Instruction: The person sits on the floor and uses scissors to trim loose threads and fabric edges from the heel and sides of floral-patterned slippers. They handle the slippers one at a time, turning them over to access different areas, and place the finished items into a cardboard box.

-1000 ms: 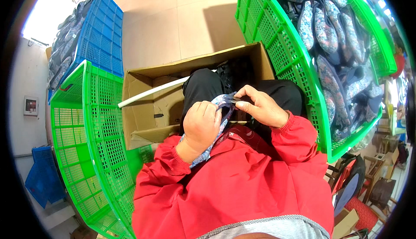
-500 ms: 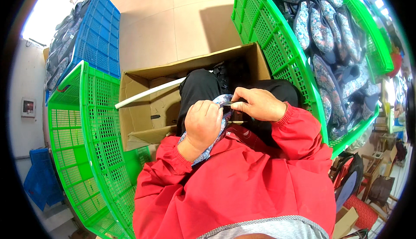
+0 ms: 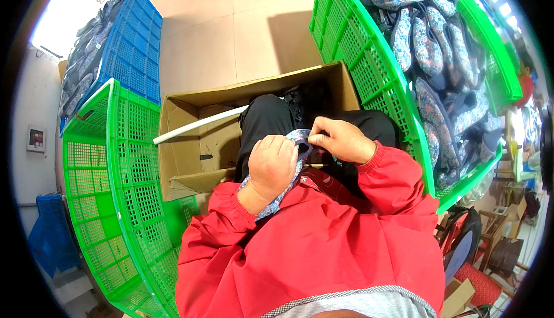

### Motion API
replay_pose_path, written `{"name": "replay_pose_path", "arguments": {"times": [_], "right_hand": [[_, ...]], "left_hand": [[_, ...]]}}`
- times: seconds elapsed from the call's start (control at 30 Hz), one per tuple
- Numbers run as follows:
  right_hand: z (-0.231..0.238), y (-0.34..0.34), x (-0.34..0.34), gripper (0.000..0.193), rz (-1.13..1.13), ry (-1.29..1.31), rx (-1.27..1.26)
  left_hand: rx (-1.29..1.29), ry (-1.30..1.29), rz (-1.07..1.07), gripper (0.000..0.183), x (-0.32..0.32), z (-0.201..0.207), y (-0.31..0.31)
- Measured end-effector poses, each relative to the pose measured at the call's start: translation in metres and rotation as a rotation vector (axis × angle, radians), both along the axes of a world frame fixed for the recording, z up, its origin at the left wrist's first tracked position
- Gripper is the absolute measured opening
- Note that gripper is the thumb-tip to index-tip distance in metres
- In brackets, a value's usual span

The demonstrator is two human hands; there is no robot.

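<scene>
A blue floral fabric shoe (image 3: 276, 202) with a dark inside lies over my lap, its opening toward my knees. My left hand (image 3: 270, 167) is closed around its side and hides much of it. My right hand (image 3: 344, 139) pinches the rim at the far end of the opening, thumb and forefinger together. Whether a small tool or thread is also in those fingers cannot be made out. Beneath the hands, a dark red item (image 3: 326, 184) lies against my red jacket.
An open cardboard box (image 3: 173, 171) surrounds my legs, with a white tube (image 3: 199, 125) leaning across it. Green crates stand at the left (image 3: 135, 162) and right (image 3: 369, 58), the right one full of similar floral shoes (image 3: 427, 47). A blue crate (image 3: 138, 47) sits farther left.
The shoe's opening now gapes wider between my hands. The dark strip stretched between my fingers no longer shows. My right hand has shifted slightly, its fingers curled tighter.
</scene>
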State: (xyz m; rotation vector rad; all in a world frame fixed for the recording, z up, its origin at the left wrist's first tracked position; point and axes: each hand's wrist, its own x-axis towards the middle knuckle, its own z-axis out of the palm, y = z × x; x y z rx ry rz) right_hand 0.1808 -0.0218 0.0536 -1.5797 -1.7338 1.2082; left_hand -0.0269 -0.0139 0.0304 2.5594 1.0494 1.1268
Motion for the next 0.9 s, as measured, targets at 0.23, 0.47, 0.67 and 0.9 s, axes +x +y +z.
{"name": "replay_pose_path", "arguments": {"times": [0.23, 0.47, 0.67, 0.9], "right_hand": [[-0.046, -0.017, -0.001, 0.034, -0.382, 0.421, 0.058], [-0.049, -0.025, -0.013, 0.026, -0.311, 0.447, 0.110], [-0.069, -0.019, -0.034, 0.006, -0.447, 0.677, 0.023], [-0.070, -0.021, -0.063, 0.004, -0.578, 0.620, 0.352]], "left_hand": [[-0.012, 0.008, 0.011, 0.014, -0.001, 0.000, -0.001], [-0.383, -0.108, -0.050, 0.013, -0.008, -0.003, 0.006], [-0.882, -0.059, -0.138, 0.027, -0.023, 0.017, 0.025], [-1.275, -0.007, -0.177, 0.040, -0.033, 0.011, 0.043]]}}
